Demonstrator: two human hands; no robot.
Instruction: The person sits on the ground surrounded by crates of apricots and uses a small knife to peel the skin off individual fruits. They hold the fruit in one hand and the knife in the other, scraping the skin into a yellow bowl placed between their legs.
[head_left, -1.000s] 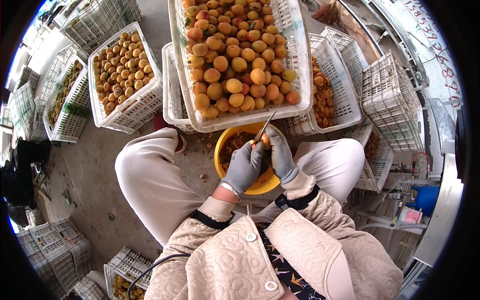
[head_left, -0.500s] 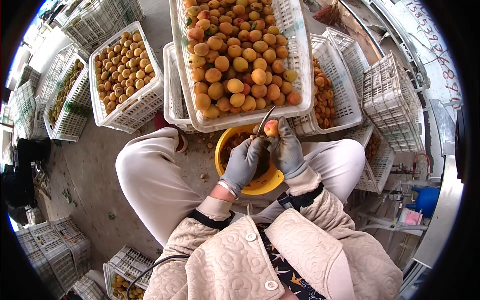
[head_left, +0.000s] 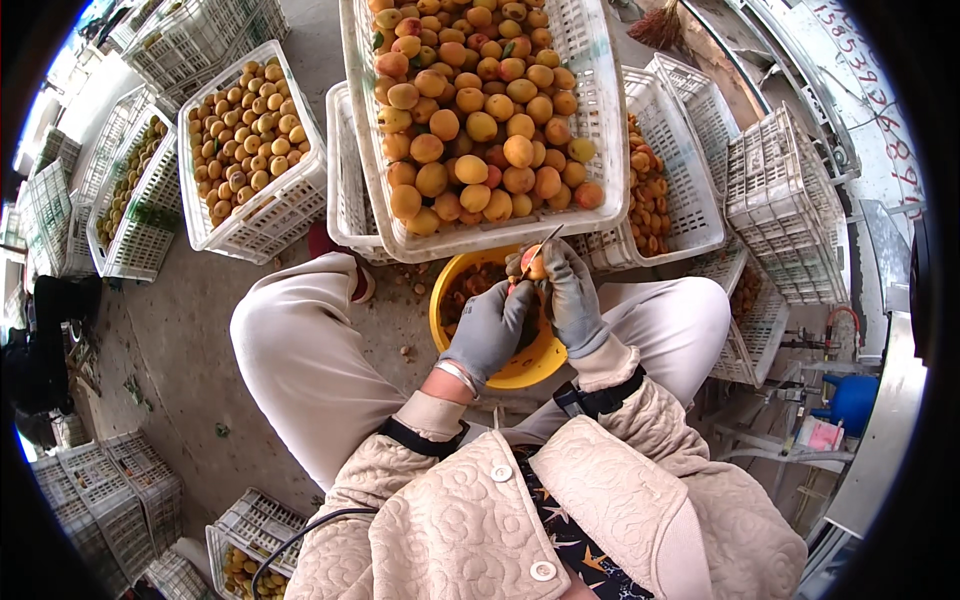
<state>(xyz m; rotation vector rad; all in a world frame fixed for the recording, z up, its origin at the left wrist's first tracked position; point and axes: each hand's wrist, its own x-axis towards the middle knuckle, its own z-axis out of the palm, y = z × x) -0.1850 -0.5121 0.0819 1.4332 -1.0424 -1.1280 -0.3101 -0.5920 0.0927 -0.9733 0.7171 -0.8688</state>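
Both of my hands wear grey gloves and meet over a yellow bucket (head_left: 525, 375) between my knees. My right hand (head_left: 572, 305) is closed around an orange-red apricot (head_left: 537, 266). In my left hand (head_left: 488, 325) is a small thin-bladed knife (head_left: 549, 239), its handle mostly hidden by the fingers. The blade lies across the apricot, pointing up and to the right; how deep it cuts I cannot tell. Dark orange fruit pieces and pits show inside the bucket, partly covered by my hands. Just beyond stands a white crate (head_left: 490, 240) heaped with whole apricots.
Under and right of the heaped crate, another white crate (head_left: 690, 225) holds halved-looking orange fruit. A full apricot crate (head_left: 265, 220) stands at left. Stacked white crates (head_left: 785, 205) rise on the right, near a blue rounded object (head_left: 850, 400). A broom head (head_left: 655, 28) lies far right.
The knife has come down onto the apricot, its blade now crossing the fruit instead of standing beside it. My right hand has tilted the apricot slightly left and lower.
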